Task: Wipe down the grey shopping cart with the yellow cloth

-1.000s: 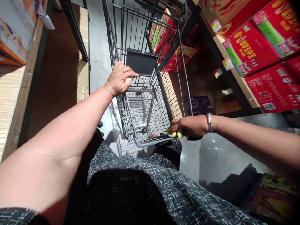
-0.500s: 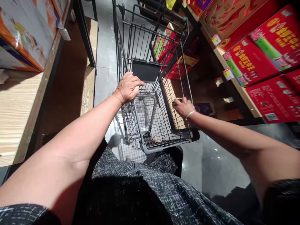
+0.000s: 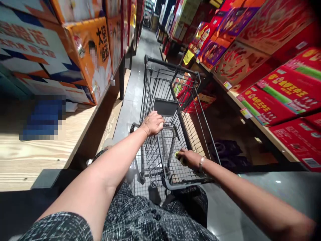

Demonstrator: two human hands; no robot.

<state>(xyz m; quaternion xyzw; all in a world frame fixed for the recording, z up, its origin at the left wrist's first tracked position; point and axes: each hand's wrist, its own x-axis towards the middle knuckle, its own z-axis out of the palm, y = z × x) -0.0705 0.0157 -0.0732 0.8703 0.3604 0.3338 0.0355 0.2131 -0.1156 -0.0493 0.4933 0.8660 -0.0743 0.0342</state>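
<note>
Head cam, clock dirs from mid-view: cart [image 3: 168, 183] is approx. dead centre, its long side running up to 12–1, wire mesh w/ a flat dark panel [image 3: 165, 107] toward the far end. 2 hands on or near it.

L hand [image 3: 154, 123], just off centre at 9, has its fingers curled down over the cart's L top rail, clamped on it as far as shows; undersides hidden. R hand [image 3: 187, 158], at 4–5, has its fingers closed round a small yellow thing [image 3: 177, 154], only an edge poking out. That thing sits over the basket, inside the R rail; can't tell if it touches the mesh.

Handling, my guess: cart's stiff, bulky but rolls easily; smooth rails may slip a bit, so best hold = top rail or the bar at 12–1. Yellow thing looks light + soft, prob. not fragile; a loose pinch w/ thumb + fingers should do, but mat'l unclear.

Around: orange boxes [image 3: 87, 60] at 10, on a wood shelf [image 3: 50, 154] at 8–9; red boxes [image 3: 283, 87] at 2–3; purple bag [image 3: 228, 149] low at 4, partly in shadow.
</note>
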